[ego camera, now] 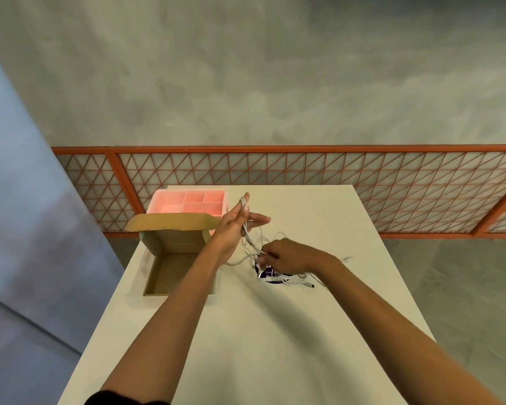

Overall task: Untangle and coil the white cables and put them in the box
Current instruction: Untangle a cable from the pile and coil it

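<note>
White cables (pixel 278 274) lie in a loose tangle on the desk (pixel 275 346), just to the right of the open cardboard box (pixel 173 242), partly covering a purple round patch (pixel 270 280). One strand rises from the tangle to the left hand (pixel 235 222), held above the box's right edge, where the thumb pinches it against an outstretched finger. The right hand (pixel 288 255), further right of the box, grips a strand at the top of the tangle with curled fingers. A pink divided tray (pixel 187 201) sits directly behind the box.
</note>
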Motion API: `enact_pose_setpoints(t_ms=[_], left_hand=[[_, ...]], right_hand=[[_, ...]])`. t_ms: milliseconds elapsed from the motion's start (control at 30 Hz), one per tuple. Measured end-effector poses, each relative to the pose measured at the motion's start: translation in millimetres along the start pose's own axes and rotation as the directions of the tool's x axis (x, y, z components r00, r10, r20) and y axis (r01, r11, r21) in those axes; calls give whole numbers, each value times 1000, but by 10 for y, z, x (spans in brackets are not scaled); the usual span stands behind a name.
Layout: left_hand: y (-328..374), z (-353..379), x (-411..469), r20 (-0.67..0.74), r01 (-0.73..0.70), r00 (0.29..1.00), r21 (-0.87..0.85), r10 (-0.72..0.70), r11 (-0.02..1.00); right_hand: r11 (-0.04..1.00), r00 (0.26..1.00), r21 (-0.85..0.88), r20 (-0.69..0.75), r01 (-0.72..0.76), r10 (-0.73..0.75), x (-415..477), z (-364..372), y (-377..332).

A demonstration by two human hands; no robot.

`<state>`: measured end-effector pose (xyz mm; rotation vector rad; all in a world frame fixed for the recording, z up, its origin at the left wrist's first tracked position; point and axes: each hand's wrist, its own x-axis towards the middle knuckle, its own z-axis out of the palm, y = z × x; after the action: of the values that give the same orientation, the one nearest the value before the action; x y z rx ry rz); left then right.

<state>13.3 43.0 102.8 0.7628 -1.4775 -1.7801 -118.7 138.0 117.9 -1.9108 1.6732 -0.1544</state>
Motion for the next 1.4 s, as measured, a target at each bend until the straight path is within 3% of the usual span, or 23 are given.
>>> enact_pose_setpoints(t_ms=[233,400,567,733,900,1000,1100,1300,1400], left_hand=[[-186,-97,-120,38,121,990,240,-134,963],[-256,-100,-155,96,245,962,120,-257,962],[-140,-17,-207,251,319,920,-38,-300,947],[-94,-12,-227,330,330,904,-135,-271,934],[-89,-79,-241,309,294,929,-277,-204,915],[-123,-150,-225,328,259,939,-477,-102,840],[-167,-217,-211,314,232,949,-630,-31,741],[-129,-139,-219,304,236,950,-560,-68,794],[-98,-5,-237,297,259,944,-388,-146,884]], right_hand=[[999,967,25,-252,34,-27,-80,-526,94],[991,950,115,-313,62,-23,-68,-681,143],[977,932,189,-363,97,-23,5,-629,108],[964,936,237,-352,120,-30,11,-624,128],[928,942,324,-328,185,-73,-118,-746,119],[903,972,397,-221,164,-79,-222,-832,140],[938,984,326,-163,119,-68,-240,-875,241],[950,990,288,-113,118,-89,-150,-791,123],[918,981,358,-151,168,-121,-68,-679,9]])
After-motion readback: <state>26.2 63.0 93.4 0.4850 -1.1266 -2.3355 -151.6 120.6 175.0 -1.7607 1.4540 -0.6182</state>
